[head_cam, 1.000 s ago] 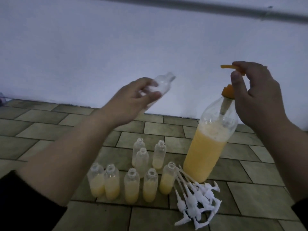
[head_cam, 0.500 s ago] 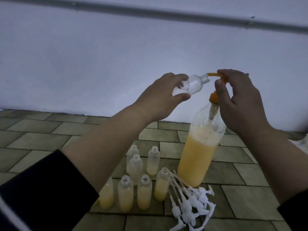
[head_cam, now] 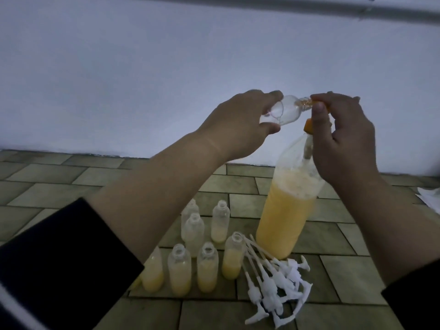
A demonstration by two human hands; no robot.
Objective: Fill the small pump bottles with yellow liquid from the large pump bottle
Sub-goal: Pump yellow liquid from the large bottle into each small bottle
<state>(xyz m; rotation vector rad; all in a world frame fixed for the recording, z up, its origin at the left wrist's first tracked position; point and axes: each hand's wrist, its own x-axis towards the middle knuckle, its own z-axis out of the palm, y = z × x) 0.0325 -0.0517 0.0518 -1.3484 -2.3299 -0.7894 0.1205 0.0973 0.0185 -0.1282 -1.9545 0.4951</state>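
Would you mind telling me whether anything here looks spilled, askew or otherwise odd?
No spill shows. The white pump heads lie in a loose tangle on the tiled floor beside the large bottle. One small bottle in the back holds far less yellow liquid than the front row.

A pale wall (head_cam: 142,79) meets a tiled floor (head_cam: 47,182). A grey pipe (head_cam: 309,8) runs along the top; something white (head_cam: 431,196) lies at far right.

Dim light. Plain white wall (head_cam: 142,79), grey pipe (head_cam: 309,8) along top; greenish floor tiles (head_cam: 47,186).
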